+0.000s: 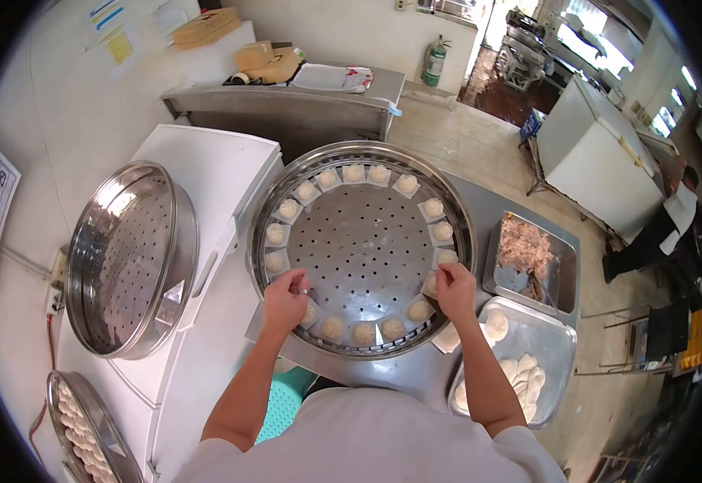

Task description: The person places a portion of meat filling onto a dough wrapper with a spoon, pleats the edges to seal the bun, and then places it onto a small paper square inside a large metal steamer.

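A round perforated steamer tray [351,278] lies in front of me. Along its inner edge runs a ring of small pleated buns [332,328], each on a square of white paper. My left hand [286,299], with a ring on one finger, is over the tray's left side, fingers bent together close to a bun [309,313]. What its fingertips hold, if anything, is hidden. At the right side, my right hand [455,291] has its fingers pinched at a bun [430,283] on its paper, partly covering it.
Right of the steamer stand a pan of minced filling [524,245] and a tray [556,362] with dough pieces [520,378]. Another perforated steamer tray [129,262] leans at left, above a tray of buns [81,431]. A person [673,217] stands at far right.
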The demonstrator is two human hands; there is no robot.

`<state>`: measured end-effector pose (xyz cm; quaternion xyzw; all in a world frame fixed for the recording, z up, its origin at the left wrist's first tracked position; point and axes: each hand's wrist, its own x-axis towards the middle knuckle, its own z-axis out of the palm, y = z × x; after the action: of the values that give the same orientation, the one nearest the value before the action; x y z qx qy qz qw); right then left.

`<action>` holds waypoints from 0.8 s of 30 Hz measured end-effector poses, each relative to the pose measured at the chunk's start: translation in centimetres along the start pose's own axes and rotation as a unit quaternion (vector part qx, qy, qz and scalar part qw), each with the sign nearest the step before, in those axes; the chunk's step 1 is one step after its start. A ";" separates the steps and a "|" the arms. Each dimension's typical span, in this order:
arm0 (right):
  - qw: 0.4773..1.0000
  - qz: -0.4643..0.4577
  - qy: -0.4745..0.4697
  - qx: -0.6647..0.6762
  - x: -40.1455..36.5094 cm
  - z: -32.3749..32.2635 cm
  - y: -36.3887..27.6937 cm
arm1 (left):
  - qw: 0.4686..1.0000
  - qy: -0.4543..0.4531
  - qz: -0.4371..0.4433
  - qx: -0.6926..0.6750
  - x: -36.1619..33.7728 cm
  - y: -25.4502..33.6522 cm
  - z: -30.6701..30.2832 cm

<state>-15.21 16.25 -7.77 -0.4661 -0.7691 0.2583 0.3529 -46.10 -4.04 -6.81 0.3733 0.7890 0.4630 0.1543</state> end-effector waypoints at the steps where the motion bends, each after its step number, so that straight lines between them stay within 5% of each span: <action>1: 1.000 -0.004 0.001 0.001 0.0 0.0 0.1 | 1.000 0.003 0.003 -0.002 0.0 0.1 0.0; 24: 0.998 -0.028 -0.009 -0.048 -0.1 0.0 0.0 | 0.999 0.034 0.018 -0.026 0.0 -1.1 0.5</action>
<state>-15.16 16.17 -7.82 -0.4584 -0.7967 0.2148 0.3302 -46.31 -4.11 -8.01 0.3675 0.7746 0.4983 0.1291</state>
